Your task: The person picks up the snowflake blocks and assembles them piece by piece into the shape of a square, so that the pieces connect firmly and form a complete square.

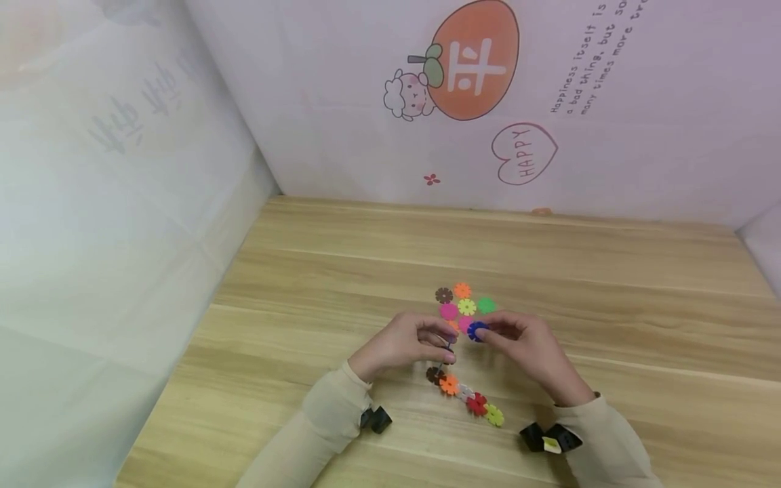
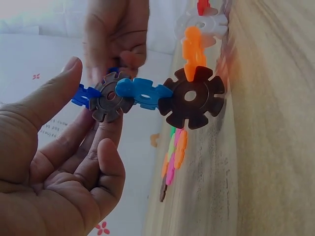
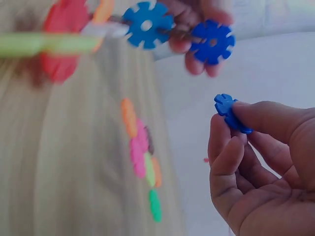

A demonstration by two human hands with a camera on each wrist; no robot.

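A chain of notched interlocking plastic discs stretches from my left hand [image 1: 410,341] toward the near side of the table. At its held end are a dark blue disc [image 3: 213,43] and a brown disc [image 2: 109,104], gripped by the left fingers. A light blue disc [image 2: 147,93] follows, then a dark brown disc [image 2: 202,105], an orange disc [image 1: 449,385], a white one, a red disc [image 1: 476,404] and a yellow-green disc [image 1: 495,415]. My right hand [image 1: 529,346] pinches a separate blue disc [image 3: 225,109] between thumb and fingers, a small gap from the chain's blue end.
Beyond the hands, several loose discs lie flat on the wooden table [image 1: 305,271], among them a green disc [image 1: 486,305], a brown disc [image 1: 443,295] and a pink disc [image 1: 448,311]. A printed cloth [image 1: 348,135] hangs behind the table's far edge.
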